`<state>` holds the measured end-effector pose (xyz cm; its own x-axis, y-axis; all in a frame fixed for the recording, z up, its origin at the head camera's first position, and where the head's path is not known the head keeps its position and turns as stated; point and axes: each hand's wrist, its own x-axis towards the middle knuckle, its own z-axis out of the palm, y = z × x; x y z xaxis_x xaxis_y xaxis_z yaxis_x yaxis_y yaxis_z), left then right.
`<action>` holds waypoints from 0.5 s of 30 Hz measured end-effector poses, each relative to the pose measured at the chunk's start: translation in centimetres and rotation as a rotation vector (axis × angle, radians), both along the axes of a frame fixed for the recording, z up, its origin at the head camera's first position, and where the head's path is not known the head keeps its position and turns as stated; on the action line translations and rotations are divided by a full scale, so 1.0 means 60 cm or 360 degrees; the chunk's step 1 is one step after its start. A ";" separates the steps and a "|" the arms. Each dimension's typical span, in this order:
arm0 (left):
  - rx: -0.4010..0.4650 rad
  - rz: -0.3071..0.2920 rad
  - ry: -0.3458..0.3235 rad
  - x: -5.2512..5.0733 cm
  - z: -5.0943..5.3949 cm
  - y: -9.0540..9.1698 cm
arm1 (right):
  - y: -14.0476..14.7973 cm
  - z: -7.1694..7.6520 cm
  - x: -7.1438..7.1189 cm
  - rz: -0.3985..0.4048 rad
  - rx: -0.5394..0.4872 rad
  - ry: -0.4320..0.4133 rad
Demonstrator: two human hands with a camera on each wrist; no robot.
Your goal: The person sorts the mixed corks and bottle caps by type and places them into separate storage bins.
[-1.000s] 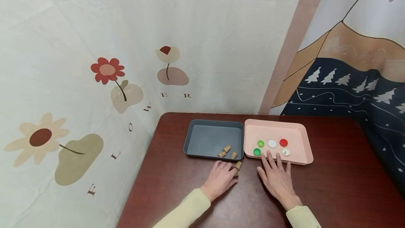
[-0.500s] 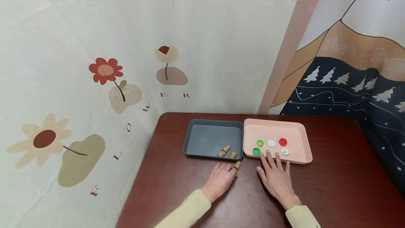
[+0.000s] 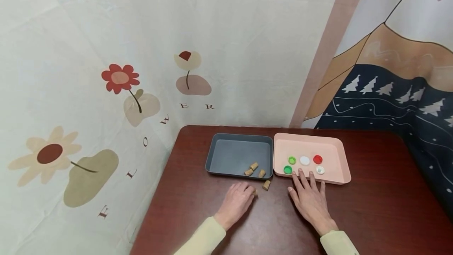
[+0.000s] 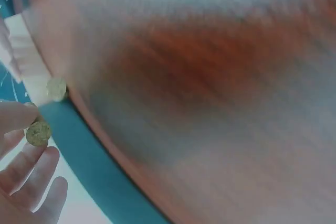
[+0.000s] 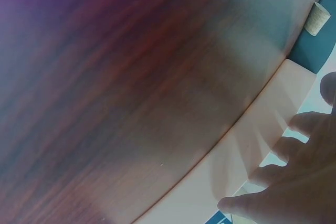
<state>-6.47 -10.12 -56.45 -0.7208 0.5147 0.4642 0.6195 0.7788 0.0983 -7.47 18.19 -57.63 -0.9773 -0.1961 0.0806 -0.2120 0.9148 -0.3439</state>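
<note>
My left hand (image 3: 235, 203) pinches a cork (image 4: 38, 133) between thumb and fingers, above the table just in front of the dark grey tray (image 3: 230, 139). In the head view, only a bit of that cork shows past the fingertips. Another cork (image 3: 266, 185) lies on the table to its right, near where the two trays meet. Three corks (image 3: 254, 166) sit in the grey tray's front right corner. My right hand (image 3: 311, 204) is spread, its fingertips at the front rim of the pink tray (image 3: 332, 141), holding nothing.
Several bottle caps lie in the pink tray: a light green cap (image 3: 291, 160), a dark green cap (image 3: 288, 170), a red cap (image 3: 317, 159) and white ones (image 3: 304, 161). Both trays stand side by side on the brown table (image 3: 382, 192), with a printed curtain (image 3: 255, 70) behind.
My left hand has drawn back to the left with the cork in its fingers, leaving the other cork in plain view. The right hand stays where it was.
</note>
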 end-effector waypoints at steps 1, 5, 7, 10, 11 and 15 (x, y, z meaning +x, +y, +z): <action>0.0026 0.0002 0.0014 -0.001 0.002 -0.003 | 0.000 0.000 0.000 0.0001 -0.0001 -0.0001; 0.0110 0.0021 0.0080 -0.011 0.009 -0.015 | 0.002 -0.003 -0.001 0.0002 0.0004 -0.0002; 0.0137 0.0036 0.0102 -0.017 0.014 -0.022 | 0.003 -0.004 -0.001 0.0001 0.0009 -0.0001; 0.0189 0.0056 0.0120 -0.024 0.021 -0.031 | 0.003 -0.005 -0.002 0.0002 0.0015 -0.0002; 0.0206 0.0070 0.0128 -0.026 0.024 -0.034 | 0.003 -0.006 -0.001 0.0003 0.0016 -0.0002; 0.0262 0.0145 0.0159 -0.035 0.035 -0.046 | 0.003 -0.007 0.000 0.0008 0.0015 -0.0002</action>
